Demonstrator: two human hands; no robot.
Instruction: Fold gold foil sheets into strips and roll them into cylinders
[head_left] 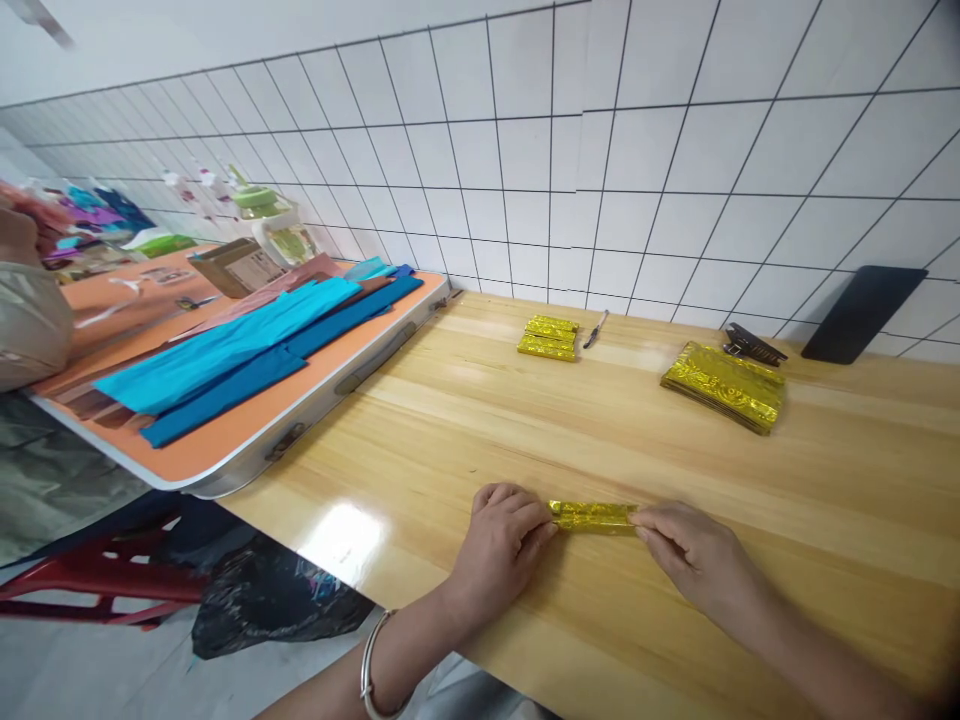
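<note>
A narrow folded strip of shiny gold foil paper (594, 517) lies on the wooden table between my two hands. My left hand (506, 540) pinches its left end, fingers closed. At the opposite end, my right hand (690, 555) has the edge between thumb and forefinger. Beyond them, a stack of flat gold foil paper (726, 388) rests to the right. Several folded gold pieces (549, 338) sit together near the wall.
A pen (596, 330) lies beside the folded pieces. Behind the stack are a black hair clip (752, 345) and a black phone-like slab (862, 315) leaning on the tiled wall. To the left, an orange-topped table (225, 425) bears blue cloth (247, 330) and a cardboard box (238, 268); a person's sleeve (34, 320) is there.
</note>
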